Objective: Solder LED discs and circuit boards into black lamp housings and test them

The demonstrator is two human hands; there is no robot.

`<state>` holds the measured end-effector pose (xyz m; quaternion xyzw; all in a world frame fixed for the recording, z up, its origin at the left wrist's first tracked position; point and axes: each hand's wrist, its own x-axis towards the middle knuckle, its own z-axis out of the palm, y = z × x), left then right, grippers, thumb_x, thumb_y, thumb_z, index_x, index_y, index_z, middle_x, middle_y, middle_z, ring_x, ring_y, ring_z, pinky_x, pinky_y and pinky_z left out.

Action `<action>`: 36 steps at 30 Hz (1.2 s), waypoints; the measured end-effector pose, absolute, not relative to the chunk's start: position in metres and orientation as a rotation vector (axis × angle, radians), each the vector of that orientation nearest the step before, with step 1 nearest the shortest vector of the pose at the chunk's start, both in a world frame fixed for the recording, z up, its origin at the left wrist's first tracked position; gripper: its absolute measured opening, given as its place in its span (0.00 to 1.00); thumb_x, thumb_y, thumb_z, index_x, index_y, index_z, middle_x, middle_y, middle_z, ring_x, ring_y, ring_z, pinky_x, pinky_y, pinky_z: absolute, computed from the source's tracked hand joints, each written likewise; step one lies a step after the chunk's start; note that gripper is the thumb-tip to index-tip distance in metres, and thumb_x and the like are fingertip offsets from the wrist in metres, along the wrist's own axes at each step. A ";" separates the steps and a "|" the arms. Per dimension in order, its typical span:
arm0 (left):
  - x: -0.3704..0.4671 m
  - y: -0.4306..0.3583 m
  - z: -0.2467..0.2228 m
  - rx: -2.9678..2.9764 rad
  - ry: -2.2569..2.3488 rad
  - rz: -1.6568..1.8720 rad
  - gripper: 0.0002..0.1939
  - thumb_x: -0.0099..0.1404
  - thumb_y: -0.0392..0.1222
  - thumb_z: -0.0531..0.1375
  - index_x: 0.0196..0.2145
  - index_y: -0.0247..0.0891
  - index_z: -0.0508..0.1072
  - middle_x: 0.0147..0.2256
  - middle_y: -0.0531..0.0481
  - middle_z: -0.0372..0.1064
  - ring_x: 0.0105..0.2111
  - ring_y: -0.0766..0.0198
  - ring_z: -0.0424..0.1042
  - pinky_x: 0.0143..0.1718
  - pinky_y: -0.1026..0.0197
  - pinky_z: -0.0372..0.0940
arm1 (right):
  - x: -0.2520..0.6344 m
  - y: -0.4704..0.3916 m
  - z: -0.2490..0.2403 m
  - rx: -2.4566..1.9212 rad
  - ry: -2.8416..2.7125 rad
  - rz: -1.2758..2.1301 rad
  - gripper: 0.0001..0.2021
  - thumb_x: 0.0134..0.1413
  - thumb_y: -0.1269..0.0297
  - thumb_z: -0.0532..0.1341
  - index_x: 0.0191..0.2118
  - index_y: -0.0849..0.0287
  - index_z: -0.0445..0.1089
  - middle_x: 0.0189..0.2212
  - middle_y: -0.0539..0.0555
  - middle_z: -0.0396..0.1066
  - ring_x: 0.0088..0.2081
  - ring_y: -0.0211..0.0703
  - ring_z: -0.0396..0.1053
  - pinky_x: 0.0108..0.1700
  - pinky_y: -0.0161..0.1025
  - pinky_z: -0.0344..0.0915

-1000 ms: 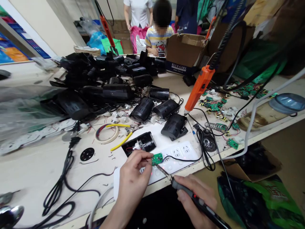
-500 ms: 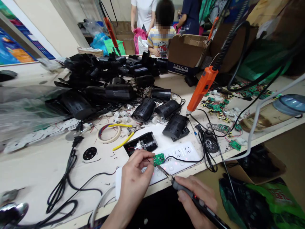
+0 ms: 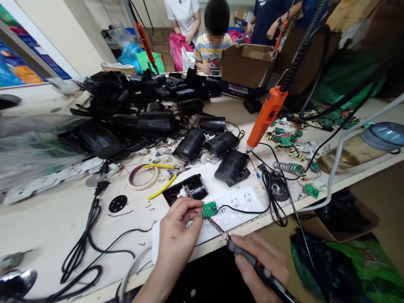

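Black and grey, an iron (image 3: 252, 261) sits in the right hand (image 3: 265, 259), the fingers clamped around its grip. Its tip slants far and left to the near edge of a green board (image 3: 209, 209); whether it touches, I cannot tell. Thumb and fingers of the left hand (image 3: 178, 231) are pinched together on the board's left end, holding it over a white power strip (image 3: 252, 201) near the edge of the counter (image 3: 57, 231). From the board's right end a black cord (image 3: 244, 211) runs right, so that end appears wired; any joint under the tip is too small to judge.

Just beyond the left hand lies an open shell (image 3: 201, 187) with a motor (image 3: 189, 191) inside it. The board is outside this shell, so the unit looks part-built: motor in, board not fitted, shell not closed.

Farther left, yellow-handled pliers (image 3: 162, 187) lie partly across a tape roll (image 3: 152, 184). Farther right, a few shells (image 3: 232, 166) rest rounded side up; their insides are hidden, so I cannot say whether they are finished. At far right, many loose boards (image 3: 287, 141) lie scattered, apparently waiting.

Beyond, an orange screwdriver (image 3: 267, 114) hangs right of a large heap of black shells (image 3: 158, 122), and a box (image 3: 246, 69) stands at the far side.
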<state>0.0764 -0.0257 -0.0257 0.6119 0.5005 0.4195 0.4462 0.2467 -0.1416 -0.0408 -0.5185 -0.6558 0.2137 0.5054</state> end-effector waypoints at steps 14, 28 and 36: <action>0.076 -0.025 -0.024 1.563 1.268 1.041 0.07 0.56 0.36 0.59 0.31 0.37 0.78 0.33 0.49 0.71 0.30 0.66 0.74 0.31 0.67 0.74 | 0.245 -0.139 -0.035 -1.242 -1.540 0.463 0.19 0.56 0.76 0.58 0.52 0.58 0.69 0.29 0.53 0.72 0.27 0.40 0.70 0.28 0.36 0.71; 0.064 -0.028 -0.031 1.596 1.258 0.930 0.07 0.59 0.37 0.60 0.35 0.37 0.78 0.39 0.46 0.70 0.32 0.65 0.75 0.38 0.63 0.76 | 0.241 -0.137 -0.036 -1.236 -1.546 0.446 0.17 0.56 0.75 0.58 0.51 0.59 0.70 0.29 0.53 0.73 0.28 0.40 0.71 0.30 0.36 0.72; 0.065 -0.027 -0.031 1.617 1.253 0.939 0.07 0.59 0.37 0.60 0.35 0.38 0.78 0.38 0.47 0.72 0.33 0.64 0.75 0.37 0.64 0.75 | 0.240 -0.133 -0.034 -1.187 -1.543 0.443 0.17 0.56 0.77 0.57 0.51 0.61 0.70 0.29 0.53 0.72 0.27 0.39 0.69 0.28 0.35 0.71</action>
